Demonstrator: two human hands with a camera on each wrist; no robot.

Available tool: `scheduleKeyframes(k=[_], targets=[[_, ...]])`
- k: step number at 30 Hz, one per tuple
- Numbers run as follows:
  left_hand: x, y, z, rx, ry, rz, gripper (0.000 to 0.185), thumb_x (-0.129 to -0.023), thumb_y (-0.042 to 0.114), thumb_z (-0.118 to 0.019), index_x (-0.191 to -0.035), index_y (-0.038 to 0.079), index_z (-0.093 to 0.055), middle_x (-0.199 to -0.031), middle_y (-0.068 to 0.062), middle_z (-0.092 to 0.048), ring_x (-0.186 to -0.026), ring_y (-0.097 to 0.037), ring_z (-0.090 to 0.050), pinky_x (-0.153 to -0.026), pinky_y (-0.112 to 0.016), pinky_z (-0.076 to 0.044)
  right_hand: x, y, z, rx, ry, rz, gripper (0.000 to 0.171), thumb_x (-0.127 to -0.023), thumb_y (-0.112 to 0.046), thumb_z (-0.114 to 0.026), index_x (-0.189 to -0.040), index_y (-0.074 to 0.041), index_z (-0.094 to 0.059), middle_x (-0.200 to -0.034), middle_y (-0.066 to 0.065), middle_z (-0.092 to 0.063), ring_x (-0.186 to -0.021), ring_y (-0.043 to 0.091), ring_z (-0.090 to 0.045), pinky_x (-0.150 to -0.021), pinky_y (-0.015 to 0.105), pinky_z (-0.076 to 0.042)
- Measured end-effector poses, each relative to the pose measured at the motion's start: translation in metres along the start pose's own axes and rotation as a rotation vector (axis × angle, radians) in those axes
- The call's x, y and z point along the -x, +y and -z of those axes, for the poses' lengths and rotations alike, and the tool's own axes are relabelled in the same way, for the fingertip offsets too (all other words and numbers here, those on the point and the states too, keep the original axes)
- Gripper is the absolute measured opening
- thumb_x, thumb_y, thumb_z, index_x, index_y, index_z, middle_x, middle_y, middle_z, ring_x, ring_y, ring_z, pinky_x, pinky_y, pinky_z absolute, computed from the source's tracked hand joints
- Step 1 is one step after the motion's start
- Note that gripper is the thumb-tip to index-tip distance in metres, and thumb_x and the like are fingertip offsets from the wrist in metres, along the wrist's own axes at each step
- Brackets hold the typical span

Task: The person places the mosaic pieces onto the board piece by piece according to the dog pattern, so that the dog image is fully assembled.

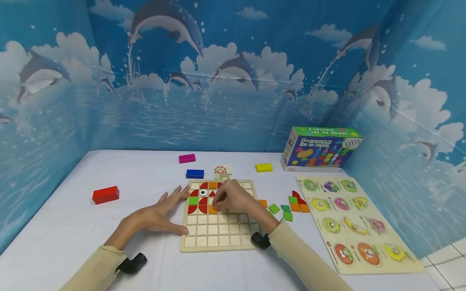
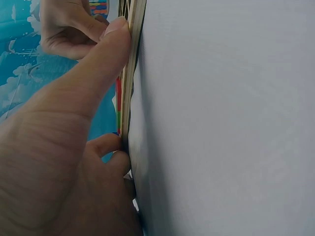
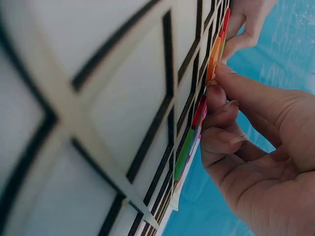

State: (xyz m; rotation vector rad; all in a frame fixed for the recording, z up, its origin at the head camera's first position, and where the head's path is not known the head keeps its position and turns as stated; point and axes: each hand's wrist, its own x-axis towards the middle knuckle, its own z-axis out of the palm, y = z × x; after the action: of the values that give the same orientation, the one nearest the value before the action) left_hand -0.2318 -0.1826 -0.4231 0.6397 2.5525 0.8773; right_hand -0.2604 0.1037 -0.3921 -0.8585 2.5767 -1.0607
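Observation:
A wooden grid board [image 1: 207, 241] lies on the table, its upper left cells filled with red quarter-round tiles [image 1: 191, 209], a green square [image 1: 193, 200] and a round eye tile [image 1: 203, 192]. My right hand [image 1: 233, 197] is over the board, thumb and fingertips pinching an orange square tile [image 1: 212, 209] at one of its cells. In the right wrist view that orange tile [image 3: 213, 56] sits against the board beside the thumb tip. My left hand [image 1: 159, 214] rests along the board's left edge, fingers spread; its thumb [image 2: 106, 54] touches that edge.
A small picture card [image 1: 223, 172] lies behind the board. Loose green and orange tiles [image 1: 287, 216] are to its right, near a fruit puzzle board [image 1: 324, 240] and a bead-set box [image 1: 320, 149]. Red [image 1: 106, 195], blue [image 1: 194, 174], magenta [image 1: 187, 158] and yellow [image 1: 263, 167] blocks stand around.

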Motion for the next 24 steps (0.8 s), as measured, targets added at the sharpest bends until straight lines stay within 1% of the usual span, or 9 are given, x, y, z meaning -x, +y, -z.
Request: scheduleKeyframes(k=[4,6,8,11,14,17,20,24], targets=[[-0.001,0.000,-0.001,-0.001,-0.001,-0.003,0.133,-0.079,0.051,-0.094,-0.175,0.016,-0.010,-0.181,-0.018,-0.009,-0.167,-0.042,0.004,-0.130,-0.069,0.007,0.002,0.003,0.005,-0.013,0.020,0.005,0.002,-0.089,0.001,-0.086,-0.089,0.000,-0.084,-0.083,0.004,-0.079,-0.074,0.010,-0.071,-0.069,0.022,-0.060],[-0.002,0.001,-0.001,-0.006,0.002,0.006,0.132,-0.079,0.052,-0.094,-0.175,0.018,-0.010,-0.181,-0.018,-0.007,-0.166,-0.044,0.004,-0.130,-0.070,0.005,0.004,0.007,0.013,-0.018,0.042,-0.004,0.001,-0.091,-0.001,-0.085,-0.091,0.000,-0.085,-0.085,0.004,-0.080,-0.074,0.012,-0.071,-0.069,0.023,-0.060],[-0.002,0.002,-0.002,-0.009,0.002,0.006,0.132,-0.079,0.052,-0.094,-0.175,0.018,-0.011,-0.181,-0.018,-0.007,-0.166,-0.044,0.004,-0.130,-0.071,0.003,0.008,0.012,0.021,-0.013,0.065,0.004,0.003,-0.092,-0.001,-0.084,-0.093,0.002,-0.084,-0.087,0.006,-0.080,-0.074,0.014,-0.071,-0.069,0.024,-0.060],[-0.001,0.004,-0.001,-0.016,0.004,0.014,0.133,-0.078,0.052,-0.095,-0.175,0.018,-0.011,-0.181,-0.018,-0.006,-0.166,-0.044,0.003,-0.130,-0.071,0.003,0.013,0.020,0.030,0.003,0.082,0.006,0.004,-0.092,-0.001,-0.084,-0.093,0.003,-0.084,-0.088,0.007,-0.081,-0.072,0.013,-0.069,-0.068,0.023,-0.059],[0.000,0.003,0.001,-0.016,0.007,0.009,0.133,-0.078,0.050,-0.096,-0.175,0.015,-0.011,-0.181,-0.018,-0.008,-0.167,-0.042,0.003,-0.130,-0.069,0.004,0.013,0.025,0.030,0.011,0.072,0.017,0.003,-0.090,0.001,-0.085,-0.093,0.002,-0.084,-0.088,0.006,-0.081,-0.070,0.009,-0.067,-0.067,0.023,-0.060],[0.001,0.003,0.001,-0.014,0.007,0.016,0.134,-0.078,0.050,-0.096,-0.175,0.016,-0.010,-0.181,-0.018,-0.008,-0.167,-0.042,0.003,-0.130,-0.070,0.004,0.012,0.025,0.027,0.018,0.050,0.015,0.004,-0.089,0.002,-0.085,-0.093,0.001,-0.085,-0.089,0.006,-0.081,-0.072,0.007,-0.068,-0.068,0.023,-0.060],[0.000,0.003,0.000,-0.008,0.003,0.012,0.134,-0.079,0.051,-0.095,-0.175,0.018,-0.009,-0.181,-0.018,-0.007,-0.166,-0.043,0.004,-0.129,-0.071,0.004,0.012,0.023,0.025,0.028,0.043,-0.009,0.004,-0.089,0.003,-0.085,-0.093,0.000,-0.086,-0.091,0.006,-0.082,-0.075,0.007,-0.071,-0.069,0.023,-0.061],[0.000,0.003,-0.001,-0.008,-0.002,0.007,0.134,-0.079,0.050,-0.095,-0.175,0.017,-0.008,-0.181,-0.019,-0.008,-0.166,-0.043,0.004,-0.129,-0.071,0.004,0.013,0.021,0.026,0.034,0.048,-0.017,0.005,-0.089,0.004,-0.084,-0.093,0.000,-0.086,-0.091,0.007,-0.082,-0.076,0.009,-0.072,-0.070,0.023,-0.061]])
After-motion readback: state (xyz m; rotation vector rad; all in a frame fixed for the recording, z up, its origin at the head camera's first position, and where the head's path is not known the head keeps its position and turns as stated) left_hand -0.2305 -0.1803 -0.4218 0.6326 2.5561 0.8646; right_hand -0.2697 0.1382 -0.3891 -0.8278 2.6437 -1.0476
